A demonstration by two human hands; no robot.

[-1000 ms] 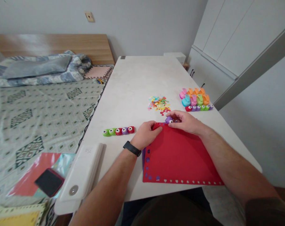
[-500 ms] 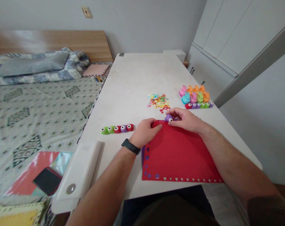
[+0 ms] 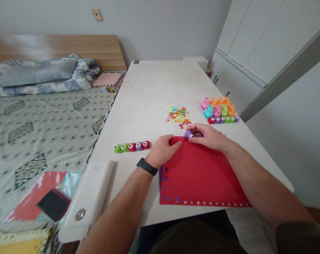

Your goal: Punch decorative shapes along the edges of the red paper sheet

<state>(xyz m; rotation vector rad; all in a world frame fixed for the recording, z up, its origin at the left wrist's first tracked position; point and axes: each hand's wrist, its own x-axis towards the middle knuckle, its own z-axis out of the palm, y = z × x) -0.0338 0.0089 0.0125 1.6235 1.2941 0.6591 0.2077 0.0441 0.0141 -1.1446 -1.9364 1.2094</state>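
1. The red sheet [image 3: 204, 173] lies on the counter [image 3: 154, 91], and all places here are told from it. Its left and near edges carry punched shapes; purple shows through those on the left, where a purple layer [image 3: 160, 177] peeks out beneath.
2. The left hand [image 3: 166, 150] pinches the sheet's far-left corner, thumb on top and fingers curled over the edge. If that pinch loosened, the sheet could swing and a cut could land crooked; the layers might also slide apart.
3. The right hand [image 3: 209, 137] pinches the purple punch [image 3: 188, 134] between thumb and fingers at the sheet's far edge. Whether the paper sits fully in its slot cannot be told; a shallow or tilted seat could leave a shape clipped or torn.
4. Just beyond the sheet's far edge lies a pile of paper cut-outs [image 3: 178, 114]. A sweep of the right hand's fingers could scatter it.
5. Left of the sheet stands a row of five punches [image 3: 132, 146], near the left wrist, which could nudge it out of line.
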